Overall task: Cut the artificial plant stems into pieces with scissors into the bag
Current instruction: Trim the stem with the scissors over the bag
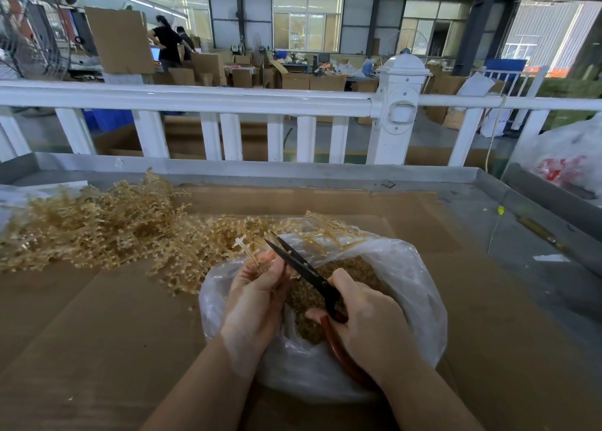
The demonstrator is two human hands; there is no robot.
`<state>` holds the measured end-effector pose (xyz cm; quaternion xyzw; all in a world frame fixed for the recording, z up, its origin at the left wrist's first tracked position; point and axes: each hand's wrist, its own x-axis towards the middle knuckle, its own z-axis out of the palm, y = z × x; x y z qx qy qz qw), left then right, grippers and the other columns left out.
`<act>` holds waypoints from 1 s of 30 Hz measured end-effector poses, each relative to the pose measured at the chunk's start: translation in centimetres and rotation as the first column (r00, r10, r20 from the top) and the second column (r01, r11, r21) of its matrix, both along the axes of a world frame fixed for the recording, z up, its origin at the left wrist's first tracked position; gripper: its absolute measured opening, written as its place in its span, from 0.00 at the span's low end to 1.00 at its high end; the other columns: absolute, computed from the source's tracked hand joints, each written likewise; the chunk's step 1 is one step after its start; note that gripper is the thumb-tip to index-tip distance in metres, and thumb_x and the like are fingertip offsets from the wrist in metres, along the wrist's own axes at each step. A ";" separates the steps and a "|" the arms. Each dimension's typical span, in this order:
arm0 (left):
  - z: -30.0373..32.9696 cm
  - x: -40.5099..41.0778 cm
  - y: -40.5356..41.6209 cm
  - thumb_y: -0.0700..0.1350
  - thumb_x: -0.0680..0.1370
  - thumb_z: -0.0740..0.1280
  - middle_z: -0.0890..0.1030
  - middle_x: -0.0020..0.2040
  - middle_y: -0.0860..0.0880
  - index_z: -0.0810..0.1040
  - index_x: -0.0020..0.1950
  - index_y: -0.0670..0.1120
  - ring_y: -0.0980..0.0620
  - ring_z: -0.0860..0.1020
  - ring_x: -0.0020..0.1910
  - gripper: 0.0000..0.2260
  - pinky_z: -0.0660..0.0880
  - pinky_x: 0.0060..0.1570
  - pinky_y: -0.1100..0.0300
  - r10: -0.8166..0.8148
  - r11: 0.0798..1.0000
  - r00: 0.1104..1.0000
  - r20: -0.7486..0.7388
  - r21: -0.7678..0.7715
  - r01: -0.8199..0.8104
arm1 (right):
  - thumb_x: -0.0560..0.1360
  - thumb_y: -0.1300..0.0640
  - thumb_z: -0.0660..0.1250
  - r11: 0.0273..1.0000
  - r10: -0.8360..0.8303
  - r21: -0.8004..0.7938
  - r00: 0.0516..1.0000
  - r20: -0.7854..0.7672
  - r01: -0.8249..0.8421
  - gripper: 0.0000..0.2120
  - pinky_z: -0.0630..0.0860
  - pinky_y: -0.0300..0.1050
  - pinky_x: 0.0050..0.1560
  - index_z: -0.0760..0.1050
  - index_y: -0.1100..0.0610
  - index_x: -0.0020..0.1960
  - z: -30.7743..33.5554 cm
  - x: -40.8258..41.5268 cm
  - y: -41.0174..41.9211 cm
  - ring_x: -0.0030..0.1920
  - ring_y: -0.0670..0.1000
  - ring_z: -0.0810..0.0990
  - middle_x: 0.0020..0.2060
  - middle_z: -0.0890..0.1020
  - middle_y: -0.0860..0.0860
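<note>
Grip: our right hand point(368, 320) grasps the handles of the scissors point(301, 264); our left hand point(257, 295) pinches one stem point(248, 251)

Blades: parted; tips point up and away from us, just right of the stem

Stem: over the near-left rim of the bag point(413, 287); long axis leans up and left from our left grip; its free end lies beyond the fingers

Bag: under both hands, cut pieces inside

Pile point(97, 225): uncut stems on the worktop, left of the bag

Next, we judge: swing blades left across the stem
</note>
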<state>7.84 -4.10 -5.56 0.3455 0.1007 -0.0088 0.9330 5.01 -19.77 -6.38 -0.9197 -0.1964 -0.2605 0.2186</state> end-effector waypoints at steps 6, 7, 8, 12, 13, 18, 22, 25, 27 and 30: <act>-0.2 0.0 0.1 0.34 0.68 0.66 0.82 0.40 0.44 0.77 0.48 0.41 0.51 0.82 0.39 0.10 0.79 0.48 0.57 0.037 0.999 0.999 0.027 0.007 -0.038 | 0.70 0.39 0.69 1.000 -0.018 0.005 1.000 0.023 0.018 0.18 0.70 0.34 0.29 0.71 0.51 0.50 0.1 -0.2 0.0 0.30 0.44 0.75 0.32 0.76 0.44; -0.2 0.0 0.1 0.33 0.70 0.65 0.82 0.41 0.44 0.77 0.49 0.42 0.50 0.82 0.39 0.10 0.79 0.47 0.57 0.045 0.999 0.999 0.028 0.017 -0.046 | 0.70 0.38 0.68 1.000 -0.021 0.019 0.999 0.034 0.021 0.18 0.72 0.35 0.30 0.72 0.50 0.50 0.1 -0.3 0.0 0.31 0.43 0.76 0.32 0.77 0.44; -0.2 0.0 0.1 0.32 0.72 0.65 0.83 0.42 0.44 0.78 0.50 0.44 0.50 0.83 0.40 0.11 0.79 0.48 0.55 0.049 0.998 0.998 0.027 0.029 -0.050 | 0.70 0.37 0.67 0.999 -0.025 0.041 0.999 0.045 0.023 0.18 0.74 0.36 0.31 0.73 0.50 0.50 0.1 -0.4 -0.1 0.32 0.43 0.76 0.33 0.78 0.44; 0.0 -0.2 0.2 0.31 0.75 0.63 0.85 0.43 0.42 0.78 0.53 0.47 0.46 0.84 0.42 0.14 0.80 0.49 0.51 0.035 0.998 0.999 0.018 0.058 -0.036 | 0.70 0.38 0.66 0.997 -0.042 0.074 0.997 0.057 0.038 0.18 0.77 0.39 0.36 0.75 0.51 0.50 0.4 -0.7 -0.2 0.37 0.43 0.78 0.37 0.80 0.44; 0.1 -0.2 0.2 0.31 0.75 0.62 0.84 0.44 0.41 0.78 0.54 0.46 0.45 0.83 0.44 0.14 0.79 0.52 0.50 0.024 0.998 1.000 0.016 0.062 -0.025 | 0.70 0.38 0.67 0.997 -0.045 0.071 0.997 0.057 0.041 0.19 0.77 0.39 0.37 0.75 0.51 0.51 0.4 -0.7 -0.2 0.37 0.43 0.78 0.38 0.80 0.44; 0.1 0.0 0.2 0.35 0.75 0.64 0.79 0.48 0.40 0.75 0.58 0.41 0.41 0.76 0.51 0.13 0.68 0.67 0.44 0.010 1.000 1.000 0.004 0.025 -0.010 | 0.70 0.36 0.65 0.995 -0.051 0.085 0.998 0.034 0.047 0.20 0.75 0.36 0.37 0.76 0.51 0.50 0.6 -0.6 -0.2 0.38 0.43 0.78 0.38 0.79 0.43; 0.5 -0.1 -0.1 0.39 0.68 0.68 0.81 0.43 0.43 0.77 0.49 0.42 0.48 0.81 0.42 0.10 0.79 0.51 0.53 0.038 0.999 0.999 0.019 0.030 -0.038 | 0.69 0.40 0.70 0.997 -0.046 0.057 0.997 0.054 0.043 0.18 0.74 0.34 0.38 0.76 0.50 0.51 0.6 -0.6 -0.2 0.38 0.43 0.78 0.38 0.80 0.43; 0.3 0.1 -0.2 0.36 0.76 0.65 0.81 0.39 0.45 0.76 0.45 0.42 0.52 0.81 0.34 0.03 0.80 0.40 0.59 0.102 0.994 0.995 -0.013 0.045 -0.101 | 0.68 0.40 0.70 0.999 -0.010 0.033 0.998 0.057 0.008 0.17 0.74 0.36 0.37 0.75 0.50 0.51 0.6 -0.6 -0.1 0.37 0.43 0.77 0.38 0.78 0.43; 0.2 0.3 -0.1 0.36 0.78 0.64 0.81 0.38 0.45 0.77 0.44 0.43 0.54 0.81 0.32 0.05 0.79 0.35 0.63 0.135 0.990 0.991 -0.021 0.054 -0.134 | 0.69 0.41 0.69 0.999 0.033 0.022 0.998 0.055 -0.035 0.17 0.74 0.36 0.37 0.74 0.49 0.51 0.6 -0.7 -0.1 0.38 0.44 0.76 0.38 0.78 0.43; 0.3 0.1 -0.1 0.36 0.77 0.64 0.82 0.41 0.44 0.77 0.47 0.43 0.53 0.82 0.36 0.04 0.80 0.40 0.61 0.124 0.990 0.992 -0.010 0.066 -0.123 | 0.69 0.41 0.68 0.998 0.047 0.044 0.997 0.061 -0.050 0.16 0.75 0.36 0.38 0.74 0.49 0.51 0.6 -0.8 -0.1 0.39 0.43 0.77 0.39 0.78 0.43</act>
